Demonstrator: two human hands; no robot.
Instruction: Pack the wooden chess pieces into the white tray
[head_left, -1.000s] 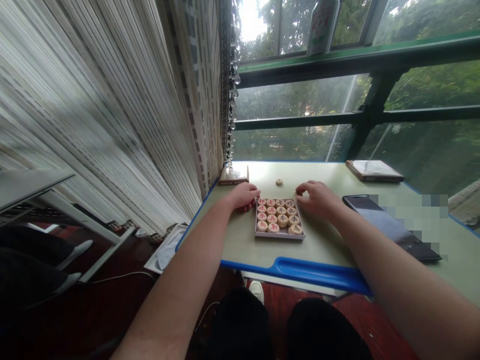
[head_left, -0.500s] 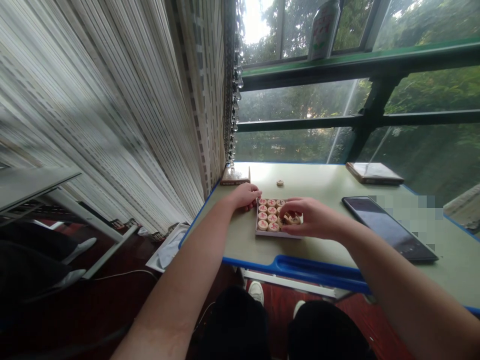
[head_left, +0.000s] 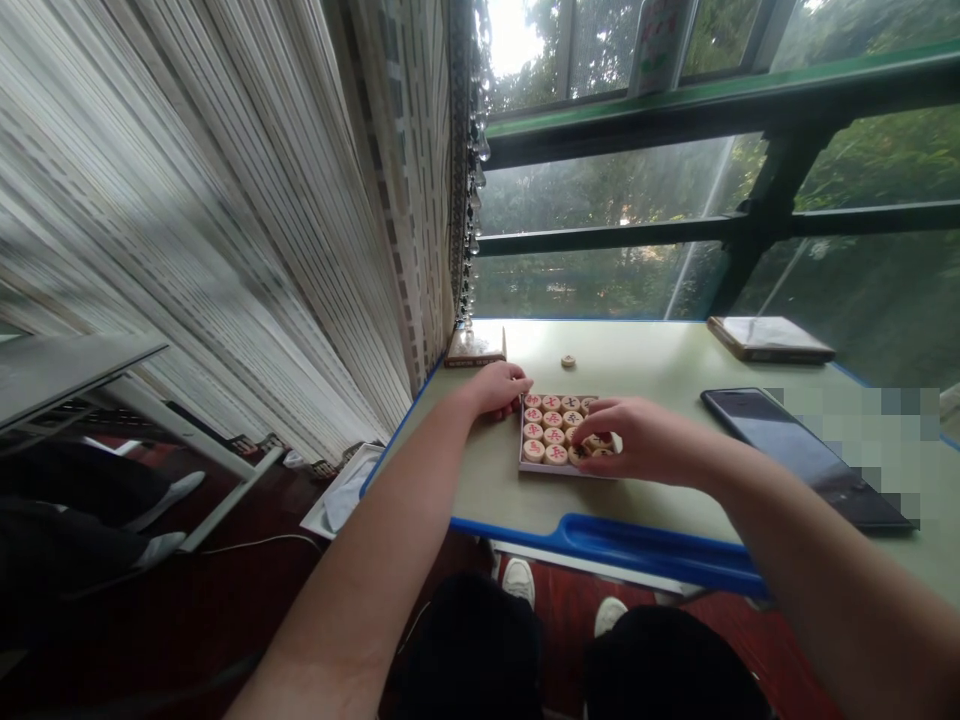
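A shallow white box (head_left: pixel 555 470) lies on the table, filled with rows of round wooden Chinese chess pieces (head_left: pixel 553 437) marked in red and black characters. My left hand (head_left: pixel 504 388) is at the box's far left corner, its curled fingers gripping the edge. My right hand (head_left: pixel 626 437) reaches over the box's right side, thumb and fingers closed round a piece (head_left: pixel 578 453) in the near row. That hand hides part of the right-hand columns. One loose chess piece (head_left: pixel 568 361) lies on the table beyond the box.
A dark phone or tablet (head_left: pixel 802 455) lies right of the box. Flat boxes stand at the table's back left (head_left: pixel 476 347) and back right (head_left: pixel 771 339). A blue tray edge (head_left: pixel 660 553) lines the front. Striped curtain (head_left: pixel 300 200) hangs at left; a can (head_left: pixel 660 45) stands on the window ledge.
The view has shifted slightly. My right fingers have lowered, and a piece that was tilted under them now appears flat among the others. My left hand stays at the box corner.
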